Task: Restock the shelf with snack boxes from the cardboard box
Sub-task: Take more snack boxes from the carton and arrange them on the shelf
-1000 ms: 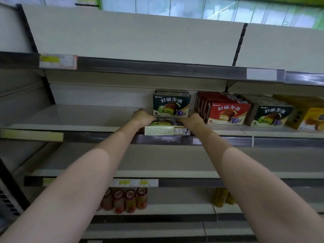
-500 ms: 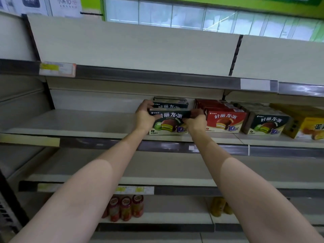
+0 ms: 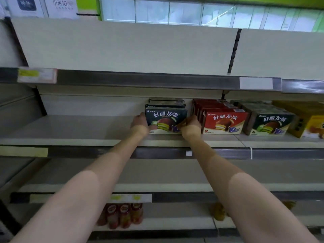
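A dark green snack box (image 3: 165, 118) stands upright on the middle shelf (image 3: 87, 130), in front of another dark box (image 3: 166, 102) of the same kind. My left hand (image 3: 140, 124) grips its left side and my right hand (image 3: 190, 126) grips its right side near the bottom corner. Both arms reach up from below. The cardboard box is not in view.
Right of the held box stand a row of red snack boxes (image 3: 224, 122), green boxes (image 3: 270, 123) and yellow boxes (image 3: 308, 120). The shelf's left part is bare. The top shelf edge (image 3: 140, 79) overhangs close above. Red bottles (image 3: 122, 214) stand on a lower shelf.
The box was lying flat at the shelf edge, then was tipped upright and pushed back against the box behind it. Both hands stay on its sides.
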A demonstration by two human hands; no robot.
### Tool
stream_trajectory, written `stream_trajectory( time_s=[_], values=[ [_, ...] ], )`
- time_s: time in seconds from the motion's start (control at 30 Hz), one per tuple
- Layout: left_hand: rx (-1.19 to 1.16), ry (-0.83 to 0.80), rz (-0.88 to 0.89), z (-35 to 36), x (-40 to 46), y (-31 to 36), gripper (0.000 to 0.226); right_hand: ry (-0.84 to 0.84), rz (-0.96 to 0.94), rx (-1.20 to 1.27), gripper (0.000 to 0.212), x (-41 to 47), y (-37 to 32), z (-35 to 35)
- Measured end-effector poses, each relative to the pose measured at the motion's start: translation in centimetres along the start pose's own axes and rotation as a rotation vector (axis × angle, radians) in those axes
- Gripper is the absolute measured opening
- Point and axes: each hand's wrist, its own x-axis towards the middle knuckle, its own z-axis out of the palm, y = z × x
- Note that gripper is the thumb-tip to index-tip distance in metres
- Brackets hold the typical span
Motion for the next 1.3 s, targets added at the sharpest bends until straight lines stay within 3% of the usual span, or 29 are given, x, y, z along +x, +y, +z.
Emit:
stream_trajectory(
  time_s=[0.2, 0.4, 0.7, 0.9, 1.03, 1.2, 1.3],
  values=[
    [-0.098, 0.025, -0.012, 1.3, 0.7, -0.2, 0.074, -0.015, 0.030, 0.009, 0.053, 1.7, -0.7, 1.1],
    [-0.180, 0.005, 0.003, 2.0, 1.4, 0.1, 0.061, -0.029, 0.070, 0.054, 0.053, 2.3, -1.1, 2.1],
    [-0.106, 0.004, -0.015, 2.6, 1.9, -0.1, 0.049, -0.036, 0.052, 0.107, 0.067, 2.8, -0.5, 2.9],
    [0.098, 0.003, -0.065, 1.0, 1.3, 0.3, 0.035, -0.020, 0.150, -0.013, 0.080, 2.3, -1.0, 2.3],
    [0.078, -0.020, -0.100, 0.1, 0.2, 1.1, 0.028, 0.014, 0.158, 0.015, 0.070, 1.1, -1.3, 1.6],
    [0.017, -0.069, 0.001, 0.9, -1.8, 3.3, 0.013, 0.011, 0.066, 0.059, 0.068, -1.4, -0.3, 0.2],
    [-0.111, -0.077, 0.045, 2.4, -2.7, 4.9, 0.018, 0.051, -0.006, 0.048, 0.043, -2.5, 0.5, -1.5]
  ],
)
